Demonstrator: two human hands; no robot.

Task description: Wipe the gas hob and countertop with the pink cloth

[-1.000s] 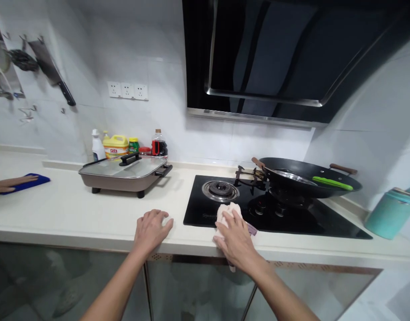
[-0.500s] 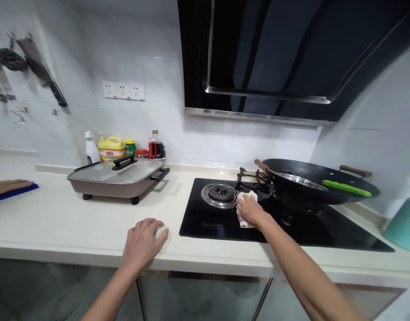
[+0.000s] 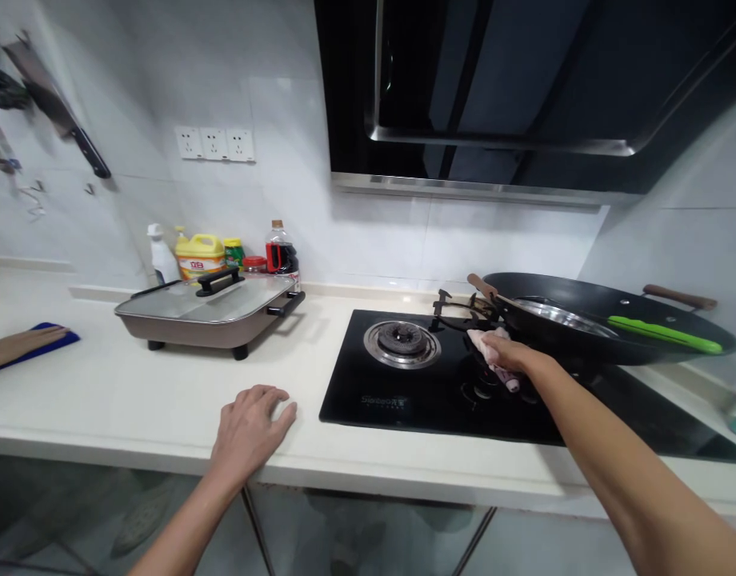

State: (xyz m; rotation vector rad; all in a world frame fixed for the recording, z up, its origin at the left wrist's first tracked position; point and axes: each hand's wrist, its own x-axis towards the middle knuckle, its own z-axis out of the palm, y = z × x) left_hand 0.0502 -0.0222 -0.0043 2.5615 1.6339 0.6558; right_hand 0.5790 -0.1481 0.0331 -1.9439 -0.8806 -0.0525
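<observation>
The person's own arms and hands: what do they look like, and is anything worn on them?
The left arm and right arm are bare, with no sleeve in view. The left hand and right hand are ungloved, with no watch or bracelet visible.

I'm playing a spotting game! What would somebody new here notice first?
Probably the huge black range hood above the stove. Next, the long, bright green thing at the black wok on the right. Then the person's right grip, holding a pale cloth left of the wok.
</observation>
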